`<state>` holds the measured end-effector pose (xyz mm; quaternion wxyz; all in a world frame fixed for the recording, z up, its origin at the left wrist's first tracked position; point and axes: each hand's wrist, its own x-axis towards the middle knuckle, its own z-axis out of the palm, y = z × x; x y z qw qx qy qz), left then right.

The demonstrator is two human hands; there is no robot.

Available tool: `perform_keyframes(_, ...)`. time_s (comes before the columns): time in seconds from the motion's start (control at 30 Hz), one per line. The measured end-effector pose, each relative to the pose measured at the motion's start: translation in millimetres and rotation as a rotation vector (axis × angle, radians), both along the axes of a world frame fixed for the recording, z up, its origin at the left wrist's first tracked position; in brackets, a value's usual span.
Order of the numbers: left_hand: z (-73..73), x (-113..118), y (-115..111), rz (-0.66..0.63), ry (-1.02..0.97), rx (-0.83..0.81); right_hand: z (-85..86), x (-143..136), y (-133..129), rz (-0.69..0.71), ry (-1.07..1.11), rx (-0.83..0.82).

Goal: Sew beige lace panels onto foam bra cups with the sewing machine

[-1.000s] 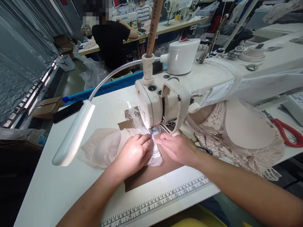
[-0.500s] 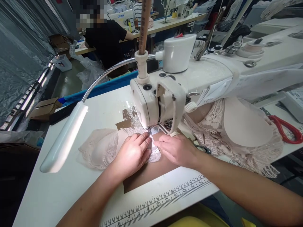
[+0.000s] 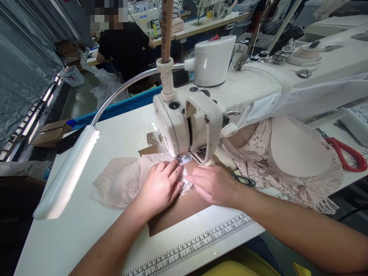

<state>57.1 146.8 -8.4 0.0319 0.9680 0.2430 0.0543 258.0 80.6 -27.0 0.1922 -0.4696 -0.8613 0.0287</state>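
A pale pink lace bra [image 3: 124, 182] lies on the sewing table, its edge under the needle area of a white sewing machine [image 3: 175, 126]. My left hand [image 3: 161, 183] rests on the bra just in front of the presser foot, fingers stretched flat over the lace. To its right, my right hand [image 3: 214, 184] is closed, its thumb and fingertips pinching the lace edge close to the foot. The needle and the exact stitching point are mostly hidden by the machine head and my fingers. Brown tape [image 3: 172, 218] covers the table under both hands.
A lamp [image 3: 67, 172] on a bendable metal neck reaches over the left side. More lace bra pieces [image 3: 299, 149] lie at the right, beside red-handled scissors [image 3: 350, 155] and dark thread snips [image 3: 244, 181]. A printed ruler [image 3: 189, 249] runs along the front edge. A person [image 3: 125, 50] sits ahead.
The lace between my hands has slid forward toward the presser foot, so less shows in front of it. Both hands keep nearly the same pose. The whole view has shifted slightly.
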Motion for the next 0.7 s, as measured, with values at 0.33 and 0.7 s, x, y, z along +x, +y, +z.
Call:
perform_keyframes(0.33,0.5,1.1,-0.9,-0.006,-0.008,0.002,1.8,-1.8,0.1,-0.018,-0.037,0.048)
perform_keyframes(0.7,4.0,-3.8,0.9,-0.023,-0.055,-0.083,-1.7,-1.7,-2.2,0.000,0.017,0.057)
